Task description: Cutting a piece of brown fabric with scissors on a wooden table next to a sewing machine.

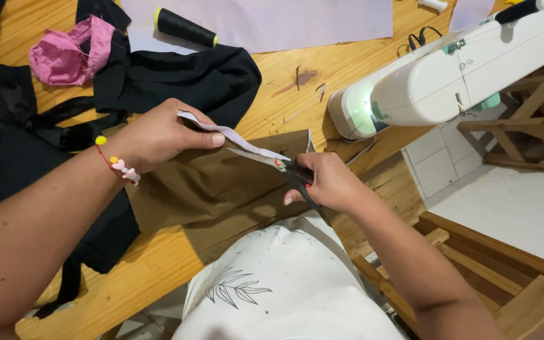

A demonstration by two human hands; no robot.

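Note:
My left hand [162, 134] pinches a narrow white strip of paper or cloth [234, 136] lying along the top edge of a brown fabric piece [206, 186]. My right hand [325, 182] grips black-handled scissors [278, 162], whose blades point left and meet the strip and the brown fabric's edge. A beaded red bracelet sits on my left wrist. The brown fabric drapes over the wooden table [158, 258] edge towards my lap.
A white sewing machine [448, 69] stands at the right of the table. Black fabric [184, 75] and a pink cloth [67, 53] lie at the left, with a black thread spool [184, 27] on white paper [284, 22]. Wooden chair frames [505, 277] stand to the right.

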